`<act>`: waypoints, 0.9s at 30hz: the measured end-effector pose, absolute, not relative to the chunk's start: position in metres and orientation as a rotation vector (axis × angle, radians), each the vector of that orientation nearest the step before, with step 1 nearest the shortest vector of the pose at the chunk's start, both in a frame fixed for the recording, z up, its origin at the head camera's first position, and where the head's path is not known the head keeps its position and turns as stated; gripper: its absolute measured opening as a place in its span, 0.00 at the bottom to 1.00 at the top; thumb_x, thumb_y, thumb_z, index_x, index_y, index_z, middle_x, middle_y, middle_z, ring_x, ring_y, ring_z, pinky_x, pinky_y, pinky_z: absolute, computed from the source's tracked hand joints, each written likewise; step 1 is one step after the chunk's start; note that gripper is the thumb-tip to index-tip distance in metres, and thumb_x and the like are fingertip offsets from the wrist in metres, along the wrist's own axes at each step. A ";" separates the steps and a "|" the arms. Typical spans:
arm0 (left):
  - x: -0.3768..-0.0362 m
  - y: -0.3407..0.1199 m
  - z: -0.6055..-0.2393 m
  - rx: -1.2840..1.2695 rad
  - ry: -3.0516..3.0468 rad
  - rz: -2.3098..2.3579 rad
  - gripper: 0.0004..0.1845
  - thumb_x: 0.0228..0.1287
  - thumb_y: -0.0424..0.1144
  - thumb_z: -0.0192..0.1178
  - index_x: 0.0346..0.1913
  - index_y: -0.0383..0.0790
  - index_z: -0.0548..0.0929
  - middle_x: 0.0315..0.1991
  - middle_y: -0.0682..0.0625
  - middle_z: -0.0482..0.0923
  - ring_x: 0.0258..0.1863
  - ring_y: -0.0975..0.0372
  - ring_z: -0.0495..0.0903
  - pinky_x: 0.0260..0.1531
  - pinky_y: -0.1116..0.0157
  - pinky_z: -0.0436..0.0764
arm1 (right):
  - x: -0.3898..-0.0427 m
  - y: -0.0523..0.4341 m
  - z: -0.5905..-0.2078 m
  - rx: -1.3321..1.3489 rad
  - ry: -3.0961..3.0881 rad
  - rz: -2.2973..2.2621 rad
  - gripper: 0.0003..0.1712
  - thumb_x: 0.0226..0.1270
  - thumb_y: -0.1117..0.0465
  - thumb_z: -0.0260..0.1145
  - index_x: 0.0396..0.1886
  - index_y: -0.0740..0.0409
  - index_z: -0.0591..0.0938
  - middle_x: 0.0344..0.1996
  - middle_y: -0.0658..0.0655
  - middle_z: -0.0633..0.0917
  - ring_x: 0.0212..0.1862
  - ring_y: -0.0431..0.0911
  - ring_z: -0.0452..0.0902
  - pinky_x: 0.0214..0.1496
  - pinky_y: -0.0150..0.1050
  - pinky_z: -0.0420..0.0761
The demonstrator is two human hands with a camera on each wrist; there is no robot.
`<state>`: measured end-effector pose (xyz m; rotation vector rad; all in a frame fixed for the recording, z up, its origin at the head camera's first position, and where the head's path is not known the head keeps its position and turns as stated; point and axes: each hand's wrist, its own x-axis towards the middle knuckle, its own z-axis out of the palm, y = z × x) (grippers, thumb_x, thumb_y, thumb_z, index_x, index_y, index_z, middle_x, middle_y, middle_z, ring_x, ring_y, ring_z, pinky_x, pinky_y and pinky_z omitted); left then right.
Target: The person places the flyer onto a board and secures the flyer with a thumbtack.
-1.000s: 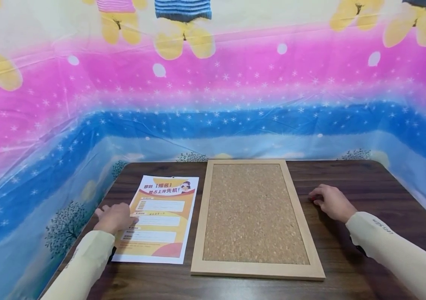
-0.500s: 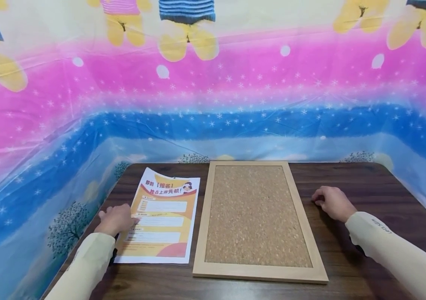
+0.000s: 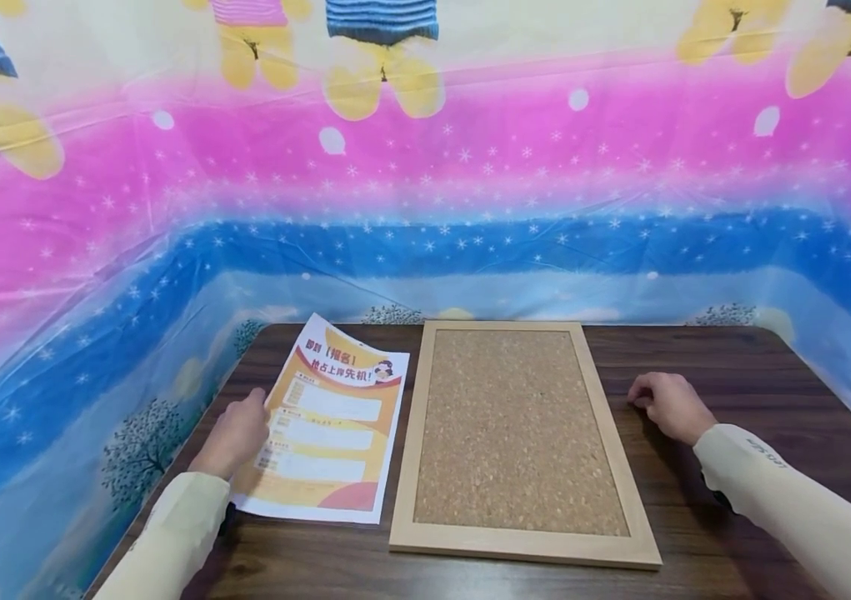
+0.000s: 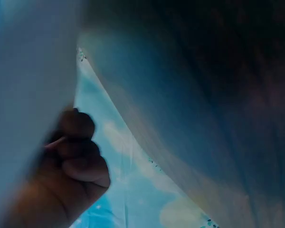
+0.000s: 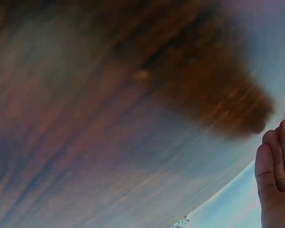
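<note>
A person's left hand [image 3: 233,435] grips the left edge of a printed flyer [image 3: 331,429] at lower left of the head view, fingers curled round the paper; that edge and the far corner are raised off the dark wooden table [image 3: 733,367], while the near right corner lies flat. Just right of the flyer, a narrow strip of bare wood apart, a cork board [image 3: 518,433] in a pale wooden frame lies flat at centre frame, its near edge close to the table's front. Right of the board, the right hand [image 3: 668,406] rests on open tabletop, fingers loosely curled and holding nothing. A patterned plastic sheet [image 3: 425,167] walls the table on three sides. The left wrist view alone shows the curled fingers [image 4: 78,156] from beneath; the right wrist view shows blurred wood grain and fingers [image 5: 278,161] at lower right.
</note>
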<state>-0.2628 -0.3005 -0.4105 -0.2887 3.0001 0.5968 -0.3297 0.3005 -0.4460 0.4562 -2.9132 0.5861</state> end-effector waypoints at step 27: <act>-0.274 -0.284 -0.378 -0.452 3.068 0.972 0.16 0.76 0.34 0.36 0.60 0.30 0.63 0.42 0.35 0.70 0.35 0.49 0.74 0.32 0.57 0.72 | -0.323 0.292 -0.413 0.438 -2.757 0.734 0.07 0.68 0.72 0.57 0.41 0.61 0.79 0.36 0.62 0.81 0.33 0.50 0.75 0.32 0.45 0.75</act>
